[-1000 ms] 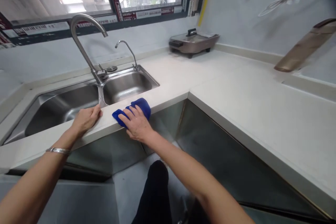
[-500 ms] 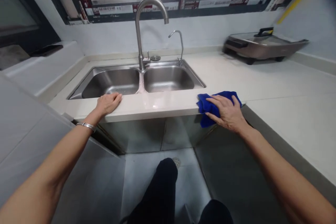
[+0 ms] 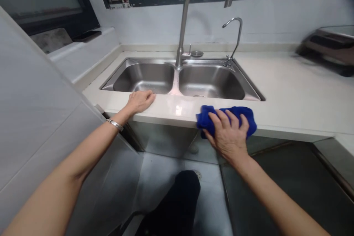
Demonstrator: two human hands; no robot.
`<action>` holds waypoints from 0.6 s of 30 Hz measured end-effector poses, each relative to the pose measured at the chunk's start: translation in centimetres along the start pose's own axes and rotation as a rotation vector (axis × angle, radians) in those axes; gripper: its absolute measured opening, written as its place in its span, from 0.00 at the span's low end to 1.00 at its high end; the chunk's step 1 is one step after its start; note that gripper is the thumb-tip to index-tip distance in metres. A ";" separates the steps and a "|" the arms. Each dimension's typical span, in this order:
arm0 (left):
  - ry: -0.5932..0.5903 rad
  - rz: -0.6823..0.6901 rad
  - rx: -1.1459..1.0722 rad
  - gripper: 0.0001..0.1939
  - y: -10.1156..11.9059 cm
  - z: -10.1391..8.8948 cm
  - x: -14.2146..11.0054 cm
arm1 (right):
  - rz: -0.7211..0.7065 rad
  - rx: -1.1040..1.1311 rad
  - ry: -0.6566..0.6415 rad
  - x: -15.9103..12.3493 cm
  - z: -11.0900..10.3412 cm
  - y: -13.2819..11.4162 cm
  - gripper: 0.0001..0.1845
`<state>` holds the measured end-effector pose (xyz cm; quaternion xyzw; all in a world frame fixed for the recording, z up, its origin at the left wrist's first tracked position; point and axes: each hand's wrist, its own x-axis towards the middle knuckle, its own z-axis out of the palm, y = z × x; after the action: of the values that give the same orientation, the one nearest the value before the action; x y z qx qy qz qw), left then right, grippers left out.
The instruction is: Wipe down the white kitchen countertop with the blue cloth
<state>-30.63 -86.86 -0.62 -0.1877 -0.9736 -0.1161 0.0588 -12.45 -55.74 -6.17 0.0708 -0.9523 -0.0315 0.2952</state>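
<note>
My right hand (image 3: 227,134) presses a blue cloth (image 3: 246,116) against the front edge of the white countertop (image 3: 287,92), fingers spread over the cloth. My left hand (image 3: 139,100) rests flat on the countertop strip in front of the left sink basin, fingers together and holding nothing. A silver bracelet (image 3: 115,124) circles the left wrist. Behind both hands lies a double stainless sink (image 3: 210,83) with a tall faucet (image 3: 185,18) and a small second tap (image 3: 235,37).
A brown electric pan (image 3: 329,48) stands at the far right of the counter. A grey wall panel (image 3: 30,110) rises close on the left. Below the counter are steel cabinet fronts (image 3: 276,177) and my dark trouser leg (image 3: 177,202).
The view swung left, so the sink is now centred. My right hand slid the blue cloth left along the counter's front edge toward the sink. My left hand stayed on the counter.
</note>
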 end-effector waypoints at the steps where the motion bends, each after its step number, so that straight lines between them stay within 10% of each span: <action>1: -0.005 0.002 -0.007 0.24 0.0 0.0 -0.1 | -0.007 0.011 0.005 0.7 0.2 -1.8 0.32; 11: -0.012 -0.016 -0.112 0.22 0.0 0.4 0.0 | -0.095 0.253 -0.052 7.2 3.4 -17.3 0.28; 18: -0.020 -0.014 -0.313 0.18 -0.4 -0.4 -0.2 | -0.185 0.322 -0.018 8.7 3.6 -19.0 0.26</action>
<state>-30.60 -87.39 -0.33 -0.1891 -0.9453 -0.2651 0.0184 -19.37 -75.82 -6.21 0.2040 -0.9371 0.0936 0.2672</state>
